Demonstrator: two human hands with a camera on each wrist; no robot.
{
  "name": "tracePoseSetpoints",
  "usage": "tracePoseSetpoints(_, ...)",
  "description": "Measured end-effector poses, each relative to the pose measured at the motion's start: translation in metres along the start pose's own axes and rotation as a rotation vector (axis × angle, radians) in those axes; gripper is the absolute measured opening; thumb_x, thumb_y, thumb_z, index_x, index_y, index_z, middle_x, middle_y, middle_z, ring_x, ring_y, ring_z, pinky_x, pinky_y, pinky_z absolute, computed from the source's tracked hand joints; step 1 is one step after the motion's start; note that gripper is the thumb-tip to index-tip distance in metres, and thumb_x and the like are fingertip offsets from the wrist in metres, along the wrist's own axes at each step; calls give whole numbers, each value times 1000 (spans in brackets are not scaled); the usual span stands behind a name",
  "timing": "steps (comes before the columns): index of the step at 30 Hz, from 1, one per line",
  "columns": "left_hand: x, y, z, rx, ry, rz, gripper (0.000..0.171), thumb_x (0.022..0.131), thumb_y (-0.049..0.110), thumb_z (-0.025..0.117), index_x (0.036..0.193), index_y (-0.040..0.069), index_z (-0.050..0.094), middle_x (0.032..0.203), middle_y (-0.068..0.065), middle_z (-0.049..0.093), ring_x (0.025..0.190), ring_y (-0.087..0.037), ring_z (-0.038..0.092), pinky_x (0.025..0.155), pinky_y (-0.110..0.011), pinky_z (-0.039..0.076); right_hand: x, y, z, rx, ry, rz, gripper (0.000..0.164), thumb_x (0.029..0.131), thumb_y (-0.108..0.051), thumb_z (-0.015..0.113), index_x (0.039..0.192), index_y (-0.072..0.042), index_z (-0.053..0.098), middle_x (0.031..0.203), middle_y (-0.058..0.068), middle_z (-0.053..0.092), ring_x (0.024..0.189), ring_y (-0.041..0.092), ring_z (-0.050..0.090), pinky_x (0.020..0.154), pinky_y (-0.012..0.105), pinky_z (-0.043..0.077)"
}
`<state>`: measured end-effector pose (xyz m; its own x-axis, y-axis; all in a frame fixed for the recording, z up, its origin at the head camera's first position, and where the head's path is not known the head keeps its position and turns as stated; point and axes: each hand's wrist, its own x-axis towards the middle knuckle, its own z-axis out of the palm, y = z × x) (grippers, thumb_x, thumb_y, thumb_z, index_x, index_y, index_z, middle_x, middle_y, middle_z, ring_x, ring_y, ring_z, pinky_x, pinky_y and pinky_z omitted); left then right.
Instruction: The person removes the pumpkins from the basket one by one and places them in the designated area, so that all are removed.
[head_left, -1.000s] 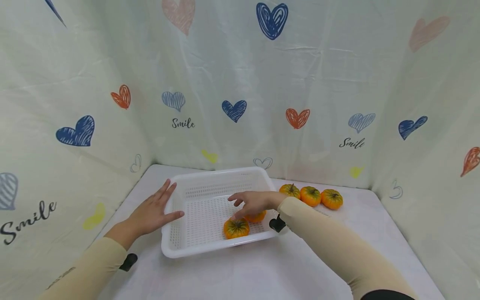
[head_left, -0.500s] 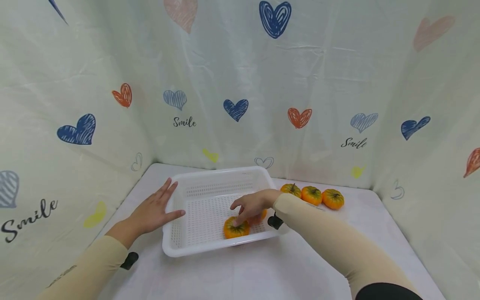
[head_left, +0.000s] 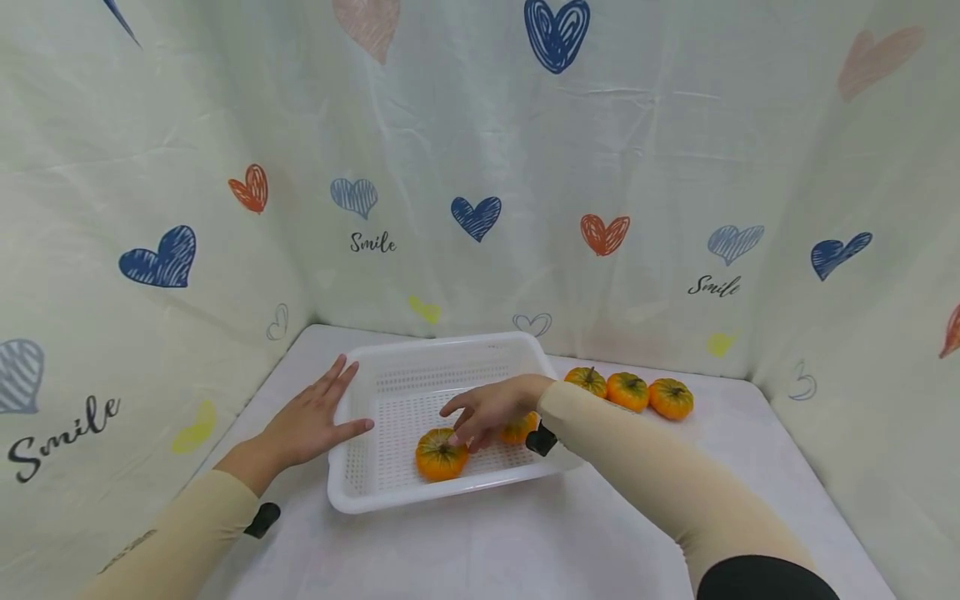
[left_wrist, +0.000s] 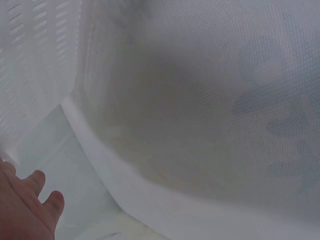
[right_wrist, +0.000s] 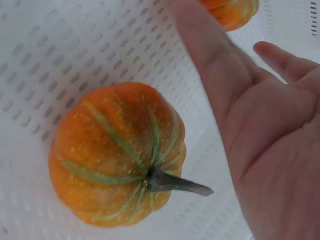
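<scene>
Inside a white plastic basket [head_left: 420, 492], my right hand [head_left: 491, 412] reaches in from the right, its fingertips touching the right side of a small orange pumpkin [head_left: 441, 456] with green streaks. A second pumpkin [head_left: 517, 428] sits in the basket under my wrist, partly hidden; the right wrist view shows this pumpkin [right_wrist: 120, 155] close up with its dark stem, apart from my palm [right_wrist: 280, 135]. With fingers spread, my left hand [head_left: 307, 421] rests on the basket's left rim. In the left wrist view only part of that left hand [left_wrist: 27, 200] shows.
On the table behind my right forearm, three more pumpkins [head_left: 627, 391] stand in a row to the right of the basket. The white-covered table [head_left: 525, 542] meets a curtain [head_left: 660, 158] with printed hearts at the back and sides.
The left pumpkin in the basket has shifted left, away from the other one, with my right hand moving left against it. My left hand stays on the rim.
</scene>
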<state>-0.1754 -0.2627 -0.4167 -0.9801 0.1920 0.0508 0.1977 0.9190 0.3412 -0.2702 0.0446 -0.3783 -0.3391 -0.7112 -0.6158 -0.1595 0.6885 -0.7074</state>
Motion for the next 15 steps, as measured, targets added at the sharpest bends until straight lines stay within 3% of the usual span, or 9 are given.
tracePoseSetpoints(9, 0, 2, 1, 4, 1, -12, 99, 91, 59, 61, 160, 6, 14, 165, -20, 4, 145, -47, 18, 111, -67, 22, 15, -7, 1, -75, 14, -69, 68, 91, -23, 73, 151, -16, 42, 137, 4, 56, 110, 15, 63, 92, 31, 53)
tracePoseSetpoints(15, 0, 2, 0, 2, 3, -12, 98, 91, 59, 60, 160, 6, 14, 165, -20, 5, 145, -47, 19, 110, -68, 23, 28, -12, 3, -184, 59, -119, 68, 88, -19, 77, 149, -19, 47, 138, 3, 57, 127, 24, 52, 91, 28, 52)
